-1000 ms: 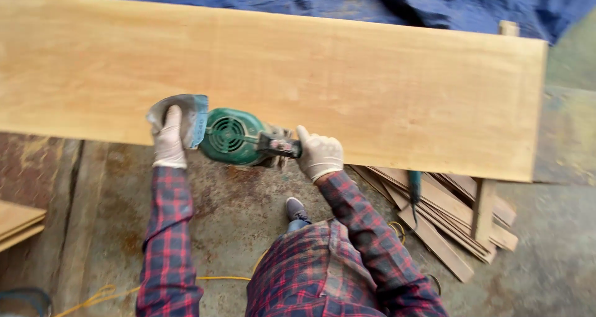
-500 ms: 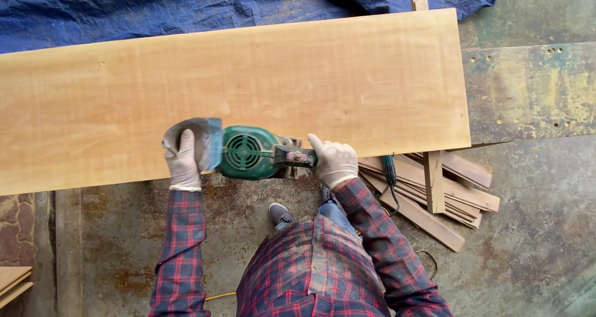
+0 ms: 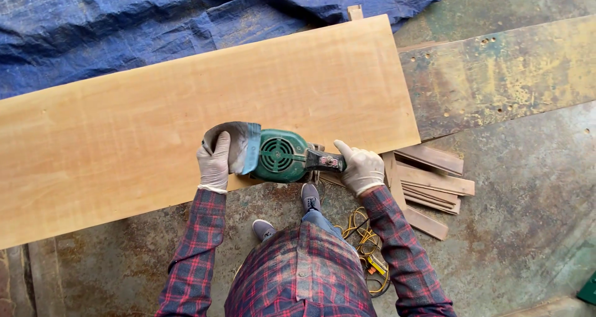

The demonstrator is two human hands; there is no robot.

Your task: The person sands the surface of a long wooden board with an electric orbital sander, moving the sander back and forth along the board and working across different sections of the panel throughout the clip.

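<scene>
A green electric sander (image 3: 279,157) is held at the near edge of a long pale wooden board (image 3: 186,118). Its grey front guard (image 3: 239,144) is pressed by the gloved left hand (image 3: 215,162), fingers together. The black rear handle (image 3: 323,161) is wrapped by the gloved right hand (image 3: 362,168). Wood offcuts (image 3: 428,180) are stacked just beside it.

A crumpled blue tarp (image 3: 124,31) lies along the stained, greenish concrete floor (image 3: 528,187) in even daylight.

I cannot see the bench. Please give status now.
Left hand on sander front, right hand gripping its handle. Sander on board near edge. Cable coiled by feet.
</scene>
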